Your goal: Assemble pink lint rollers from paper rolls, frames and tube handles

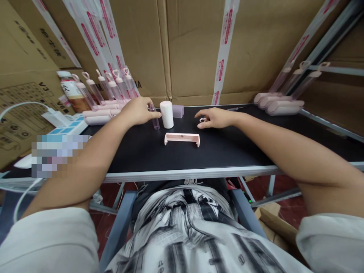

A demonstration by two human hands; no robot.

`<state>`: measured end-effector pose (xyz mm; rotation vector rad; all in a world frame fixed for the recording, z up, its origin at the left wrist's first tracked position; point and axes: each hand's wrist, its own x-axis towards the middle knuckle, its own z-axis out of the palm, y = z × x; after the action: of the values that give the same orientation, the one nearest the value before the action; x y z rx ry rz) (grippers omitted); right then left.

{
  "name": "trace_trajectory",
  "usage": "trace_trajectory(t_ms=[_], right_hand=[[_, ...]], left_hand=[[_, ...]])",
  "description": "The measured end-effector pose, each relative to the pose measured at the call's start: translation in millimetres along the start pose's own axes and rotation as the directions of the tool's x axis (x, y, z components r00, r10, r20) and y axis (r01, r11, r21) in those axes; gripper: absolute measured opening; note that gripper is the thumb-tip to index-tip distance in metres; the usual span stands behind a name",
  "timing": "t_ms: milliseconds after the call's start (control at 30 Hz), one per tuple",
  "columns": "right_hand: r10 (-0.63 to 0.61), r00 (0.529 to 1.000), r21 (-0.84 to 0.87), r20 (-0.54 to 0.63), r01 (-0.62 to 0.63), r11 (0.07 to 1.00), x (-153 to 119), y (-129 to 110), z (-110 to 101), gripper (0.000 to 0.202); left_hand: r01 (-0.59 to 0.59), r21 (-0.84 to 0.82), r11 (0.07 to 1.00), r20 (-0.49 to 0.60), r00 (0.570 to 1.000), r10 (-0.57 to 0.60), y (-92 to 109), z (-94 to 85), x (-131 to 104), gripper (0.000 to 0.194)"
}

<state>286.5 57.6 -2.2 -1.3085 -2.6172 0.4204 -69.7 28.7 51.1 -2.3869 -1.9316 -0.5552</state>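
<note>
From the head camera I had the left hand (141, 111) with thumb and forefinger clamped around the upper part of a translucent purple tube (156, 123), its top end partly covered by them. The right hand (214, 117) was curled about a small pink heart-shaped loop (203, 120); anything behind it was hidden in the palm, and I could not tell whether the fingers pressed on it. The left thumb tip reached the white roll (167, 115), which stood upright and partly blocked my view of a purple piece (178, 111) behind it. Nearer me lay a pink bracket-shaped cover (182, 138), with bare black tabletop (227, 153) around it up to the metal front edge (196, 172). The cardboard wall (193, 57) closed off the back, and pink rollers with clear handles crowded both sides. A pixelated patch masked something by the left forearm. Both forearms slanted inward over the front edge, elbows wide, the left wrist bent toward the middle.
</note>
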Motion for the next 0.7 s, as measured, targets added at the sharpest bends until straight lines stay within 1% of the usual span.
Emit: trace_trajectory(t_ms=[100,167,200,267,333,400,433,500,567,700], right_hand=[[-0.001,1.000,0.000,-0.005,0.001,1.000,-2,-1,-2,0.081],[-0.003,1.000,-0.007,-0.015,0.003,1.000,-3,0,-4,0.084],[-0.002,1.000,-0.011,-0.023,0.001,1.000,-3,1,-5,0.085],[0.003,0.999,-0.022,-0.052,-0.004,1.000,-3,4,-6,0.085],[-0.004,0.995,-0.039,-0.101,0.000,0.999,-3,7,-6,0.084],[-0.026,0.989,-0.058,-0.148,0.017,0.998,-1,11,-4,0.084],[-0.038,0.986,-0.061,-0.165,0.028,0.998,0,12,-3,0.084],[-0.061,0.980,-0.056,-0.192,0.051,0.997,2,15,0,0.084],[-0.091,0.970,-0.043,-0.227,0.084,0.996,5,17,3,0.079],[-0.173,0.927,-0.013,-0.333,0.178,0.984,7,14,8,0.068]], left_hand=[[0.004,0.059,0.998,0.018,1.000,-0.005,0,-2.7,-2,0.049],[0.002,0.084,0.996,0.036,0.999,-0.005,-1,-3.2,-4,0.059],[-0.016,0.084,0.996,0.024,1.000,0.015,-2,-2.9,-4,0.065],[-0.113,0.059,0.992,-0.047,0.992,0.116,-2,-1.2,-4,0.078],[-0.254,0.038,0.966,-0.127,0.958,0.257,0,1.7,-4,0.083],[-0.350,0.041,0.936,-0.163,0.922,0.352,4,5.0,-4,0.077],[-0.369,0.046,0.928,-0.160,0.914,0.371,7,6.7,-3,0.072],[-0.381,0.058,0.923,-0.136,0.913,0.386,13,9.6,-1,0.064],[-0.396,0.076,0.915,-0.113,0.908,0.403,18,11.6,1,0.057],[-0.429,0.106,0.897,-0.124,0.889,0.440,22,12.1,3,0.044]])
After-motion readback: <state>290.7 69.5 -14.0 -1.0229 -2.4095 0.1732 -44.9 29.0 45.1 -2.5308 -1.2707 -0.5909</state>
